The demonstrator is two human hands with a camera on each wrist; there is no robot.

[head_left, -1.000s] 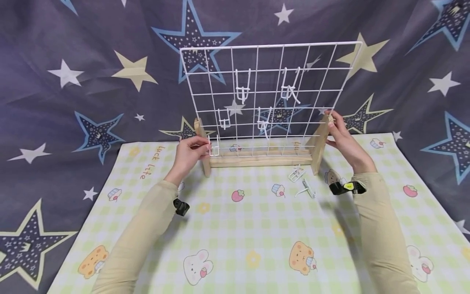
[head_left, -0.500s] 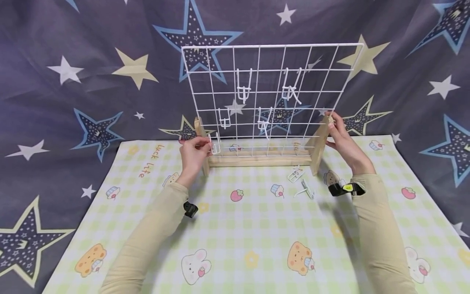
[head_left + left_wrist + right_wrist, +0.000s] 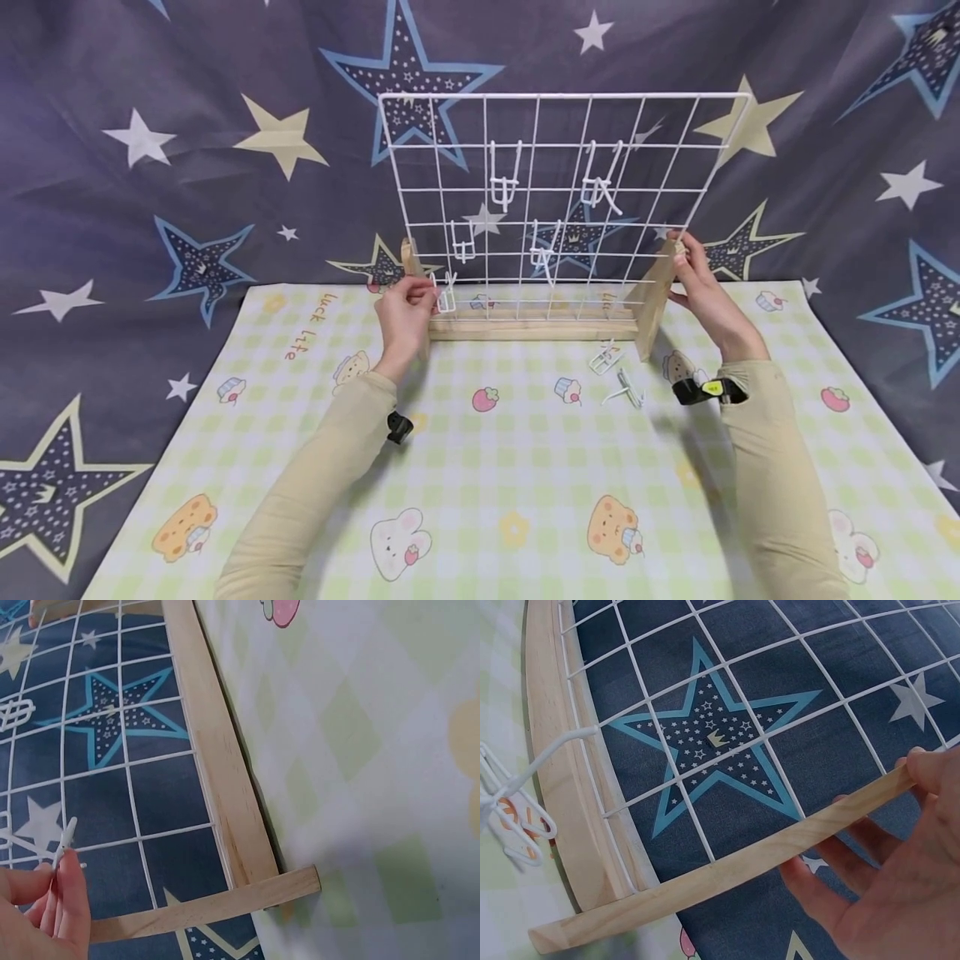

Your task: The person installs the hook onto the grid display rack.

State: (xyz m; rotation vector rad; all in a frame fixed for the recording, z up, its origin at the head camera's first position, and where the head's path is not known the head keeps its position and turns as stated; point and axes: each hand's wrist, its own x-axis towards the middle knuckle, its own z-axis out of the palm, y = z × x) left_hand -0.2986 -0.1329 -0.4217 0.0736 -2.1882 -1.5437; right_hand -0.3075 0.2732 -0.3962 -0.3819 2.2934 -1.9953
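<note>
My left hand (image 3: 407, 321) pinches a white wire hook (image 3: 446, 297) between thumb and fingers, at the lower left of a white wire grid (image 3: 537, 190). In the left wrist view the hook's tip pokes up past the fingertips, overlapping the grid wires. My right hand (image 3: 708, 296) grips the upper end of the wooden side post (image 3: 656, 293) at the grid's right; the right wrist view shows thumb on one side and fingers on the other. Several white hooks hang on the grid, among them an upper left hook (image 3: 504, 179) and an upper right hook (image 3: 600, 183).
A wooden base bar (image 3: 532, 330) joins the posts at the bottom. Loose white hooks (image 3: 626, 390) lie on the checked tablecloth (image 3: 480, 467) in front of the right post. A dark star-patterned curtain (image 3: 202, 167) hangs right behind the grid.
My left hand has shifted a little right and the hook in it has turned, its prong now angled up to the right. The right hand has kept its grip on the post.
</note>
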